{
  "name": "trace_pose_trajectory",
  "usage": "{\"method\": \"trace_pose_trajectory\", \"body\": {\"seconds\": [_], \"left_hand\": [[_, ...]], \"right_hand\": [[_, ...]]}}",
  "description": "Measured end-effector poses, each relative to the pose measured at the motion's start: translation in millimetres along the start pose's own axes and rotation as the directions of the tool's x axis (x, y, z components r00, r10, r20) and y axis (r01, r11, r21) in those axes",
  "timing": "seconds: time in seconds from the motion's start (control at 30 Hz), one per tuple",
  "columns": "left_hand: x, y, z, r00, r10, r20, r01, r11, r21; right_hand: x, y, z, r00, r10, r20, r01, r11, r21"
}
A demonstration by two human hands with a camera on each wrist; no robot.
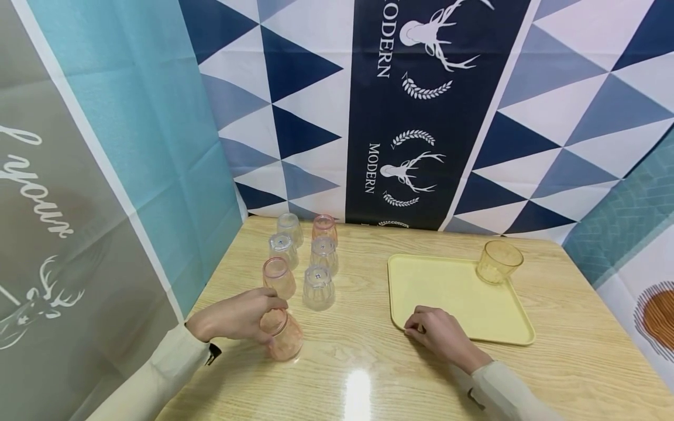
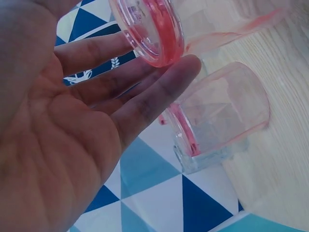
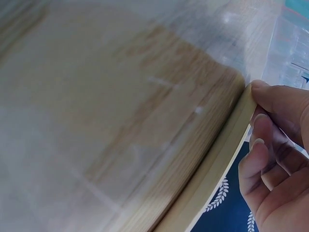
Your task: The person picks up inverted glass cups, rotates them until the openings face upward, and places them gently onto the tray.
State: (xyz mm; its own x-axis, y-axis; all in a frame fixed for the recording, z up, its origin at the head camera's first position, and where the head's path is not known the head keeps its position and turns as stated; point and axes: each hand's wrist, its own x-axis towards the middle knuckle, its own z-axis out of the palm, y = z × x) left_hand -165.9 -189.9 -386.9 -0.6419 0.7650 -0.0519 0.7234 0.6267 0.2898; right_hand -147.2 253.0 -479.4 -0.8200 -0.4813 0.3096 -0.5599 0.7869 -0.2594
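Glinting toward the table's (image 1: 350,339) left edge, a pink glass (image 1: 289,339) is gripped by the left hand (image 1: 243,316) while the yellow tray's (image 1: 442,292) near-left corner is pinched by the right hand (image 1: 441,338), by whose tug the amber glass (image 1: 497,263) at its far-right corner could be toppled.

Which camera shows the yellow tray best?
The head view. It shows nearly all of the yellow tray, with only bits behind the right hand and the yellow cup. The right wrist view shows a strip of its edge, close up; the left wrist view doesn't show it.
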Motion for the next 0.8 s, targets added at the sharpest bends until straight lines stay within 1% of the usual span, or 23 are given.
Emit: {"method": "trace_pose_trajectory", "body": {"seconds": [0.13,0.43,0.6,0.8], "left_hand": [[1.5,0.8,1.3,1.0,-0.003,-0.016,0.003,1.0,-0.017],[7.4,2.9,5.2,0.997,0.025,-0.071,-0.029,0.998,-0.054],[10.4,4.9,7.9,0.996,0.032,-0.089,-0.037,0.998,-0.057],[13.9,7.7,11.3,0.992,0.052,-0.115,-0.061,0.995,-0.074]], "right_hand": [[0,1,1,1.0,0.001,0.003,-0.001,1.0,0.002],[-1,1,2,1.0,-0.001,-0.004,0.001,1.0,0.001],[-2,1,2,1.0,0.009,0.001,-0.009,1.0,0.0],[-1,1,1,1.0,0.017,0.004,-0.017,1.0,0.007]]}}
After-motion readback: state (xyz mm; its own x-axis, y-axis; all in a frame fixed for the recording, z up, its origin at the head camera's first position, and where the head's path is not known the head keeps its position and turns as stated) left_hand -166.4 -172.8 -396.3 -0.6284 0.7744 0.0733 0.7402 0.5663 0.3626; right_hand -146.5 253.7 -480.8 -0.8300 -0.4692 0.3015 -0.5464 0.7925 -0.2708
